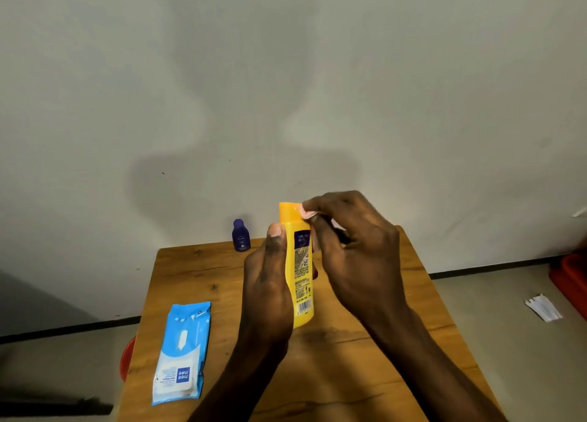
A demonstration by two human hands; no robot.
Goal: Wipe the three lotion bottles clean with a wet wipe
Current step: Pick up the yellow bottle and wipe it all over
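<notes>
Plain grey wall behind; a small wooden bench (197, 282) stands against it. A yellow lotion bottle (300, 282) is held upright above the bench centre, cap up, back label toward the camera. A small dark blue bottle (240, 235) stands at the far edge, well apart. A third bottle is not seen. A blue wet-wipe pack (184, 351) lies flat at the near left.

Handling, judged: the yellow bottle is taken to be rigid smooth plastic, fairly light, likely slippery once wetted; best held round the mid-body, leaving cap and shoulder free for wiping.

Left hand (270, 291) is wrapped round the bottle's left side, thumb up along the front edge, fingers closed on it. Right hand (355, 253) is at the bottle's shoulder, its fingertips (306, 210) pinched together against the cap edge. A pale scrap shows between them, possibly a wipe; this cannot be confirmed, as the area is blurred.
</notes>
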